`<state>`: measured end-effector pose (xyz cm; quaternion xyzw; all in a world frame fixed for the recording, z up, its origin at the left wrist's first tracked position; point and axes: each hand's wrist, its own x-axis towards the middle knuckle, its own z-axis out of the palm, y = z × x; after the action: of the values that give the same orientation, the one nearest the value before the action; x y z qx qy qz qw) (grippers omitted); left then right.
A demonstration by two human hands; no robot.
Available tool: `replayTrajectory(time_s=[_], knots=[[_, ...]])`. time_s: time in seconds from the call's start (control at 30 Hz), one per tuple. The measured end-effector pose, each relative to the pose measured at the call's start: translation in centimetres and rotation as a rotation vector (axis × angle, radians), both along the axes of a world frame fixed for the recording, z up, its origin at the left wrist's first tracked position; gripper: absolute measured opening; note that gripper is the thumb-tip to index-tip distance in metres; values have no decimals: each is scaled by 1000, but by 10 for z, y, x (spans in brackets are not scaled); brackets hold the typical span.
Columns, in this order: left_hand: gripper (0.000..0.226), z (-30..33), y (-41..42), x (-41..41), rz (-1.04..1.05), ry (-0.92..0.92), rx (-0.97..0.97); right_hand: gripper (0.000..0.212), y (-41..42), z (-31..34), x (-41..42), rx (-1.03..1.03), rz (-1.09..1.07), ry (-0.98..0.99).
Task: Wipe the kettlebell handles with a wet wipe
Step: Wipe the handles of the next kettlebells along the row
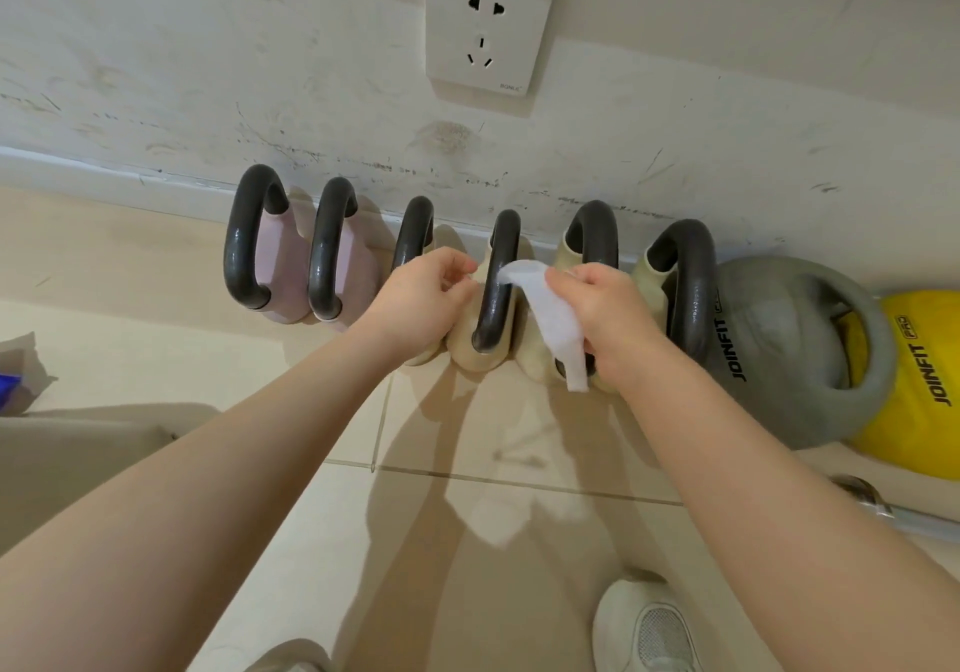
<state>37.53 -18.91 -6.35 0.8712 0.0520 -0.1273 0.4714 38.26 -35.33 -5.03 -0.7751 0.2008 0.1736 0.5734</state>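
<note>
Several small kettlebells with dark handles stand in a row along the wall: two pink ones (283, 266) at the left, cream ones to their right. My right hand (608, 318) is shut on a white wet wipe (550, 323), whose top end lies on the dark handle (496, 287) of a cream kettlebell in the middle. My left hand (421, 302) is just left of that handle, fingers curled and pinched near the wipe's edge; whether it touches the wipe I cannot tell. A large grey JOINFIT kettlebell (789, 349) stands at the right end.
A yellow JOINFIT ball (919, 380) lies behind the grey kettlebell. A wall socket (488, 27) sits above the row. A metal bar (883, 510) lies on the tiles at right. My white shoe (649, 630) is below. A blue and white object (15, 380) is at the left edge.
</note>
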Motion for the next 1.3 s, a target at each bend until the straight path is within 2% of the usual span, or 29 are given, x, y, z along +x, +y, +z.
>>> replayTrajectory(time_s=[0.07, 0.13, 0.2, 0.23, 0.27, 0.37, 0.4, 0.53, 0.63, 0.7, 0.8, 0.9, 1.0, 1.07, 1.13, 1.2, 1.3], knots=[[31, 1, -10, 7, 42, 44, 11, 19, 15, 0, 3, -209, -152, -191], [31, 1, -19, 13, 38, 90, -11, 12, 25, 3, 9, -481, -97, -379], [33, 0, -21, 16, 71, 113, -55, 11, 33, 5, 10, -629, 13, -428], [36, 0, -21, 16, 103, 126, -102, 14, 36, 0, 11, -598, 64, -403], [37, -1, -20, 16, 134, 146, -163, 17, 41, -5, 9, -480, 93, -343], [35, -2, -15, 16, 199, 224, -304, 26, 56, -9, 4, 90, 38, 40], [34, -1, -14, 15, 212, 254, -318, 23, 56, -10, 4, 199, 15, 112], [39, -6, -12, 17, 174, 269, -333, 25, 47, -20, 2, 182, 2, 19], [33, -7, -15, 14, 216, 237, -372, 13, 49, -23, 2, 279, -103, 74], [31, -6, -15, 14, 267, 257, -432, 19, 51, -21, 3, 332, -148, 75], [45, -5, -12, 14, 375, 384, -609, 38, 49, -17, 3, 382, -92, 67], [67, 2, -13, 10, 363, 466, -778, 37, 48, -14, 3, 264, -48, 30], [81, 8, -12, 9, 258, 499, -793, 27, 46, -10, 4, 210, -94, -6], [80, 12, -11, 13, 254, 479, -740, 13, 39, -2, 6, 222, -139, -19], [73, 15, -14, 18, 312, 402, -679, 13, 25, 7, 8, 155, -235, -93], [61, 14, -18, 22, 405, 338, -607, 10, 9, 16, 10, -61, -306, -269], [56, 6, -22, 27, 412, 405, -579, 7, -4, 22, 13, -390, -230, -521]])
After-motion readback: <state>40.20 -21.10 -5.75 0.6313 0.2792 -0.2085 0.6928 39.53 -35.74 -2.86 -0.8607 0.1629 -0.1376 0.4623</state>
